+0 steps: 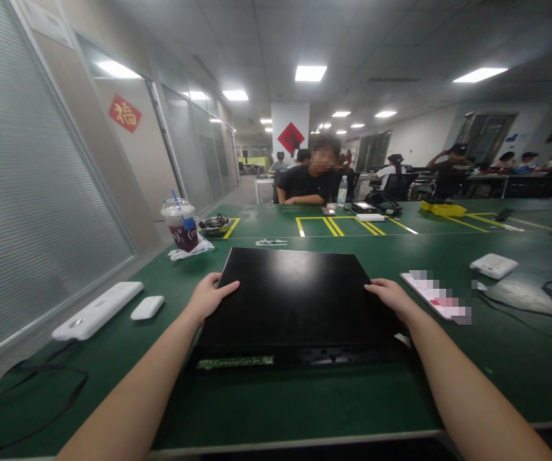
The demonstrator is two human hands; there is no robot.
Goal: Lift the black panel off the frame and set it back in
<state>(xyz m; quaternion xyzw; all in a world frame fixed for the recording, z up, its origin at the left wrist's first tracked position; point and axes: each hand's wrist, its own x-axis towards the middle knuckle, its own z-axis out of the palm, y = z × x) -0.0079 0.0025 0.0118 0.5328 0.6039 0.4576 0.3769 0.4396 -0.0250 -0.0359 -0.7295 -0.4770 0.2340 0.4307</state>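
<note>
Panel: The black panel (295, 294) is right in front of you, between your hands, over the near part of the green bench (295, 406). I can't tell if it lies flat on the bench.
Left hand: Your left hand (207, 298) has the left side, thumb on top. The fingers look clamped on the edge (most are hidden).
Right hand: Your right hand (394, 296) has the right side the same way, thumb on top, other fingers mostly out of sight.
Good hold: Your hands sit about across from each other, which should help you hold it level. Press softly with your thumbs, as the shiny top may smudge. Let both sides share the weight.
Green strip: A thin green strip (236, 362) shows at the near edge. It may break easily, so don't lean on it.
Bench left: A cup (184, 230) stands on tissue beside a bowl (214, 223). Nearer are a long white box (99, 310) and a small case (148, 308).
Bench right: A phone (430, 294) lies near your right hand.
Room: A person (307, 184) in black sits across from you. Bright lights (311, 73) shine above.
</note>
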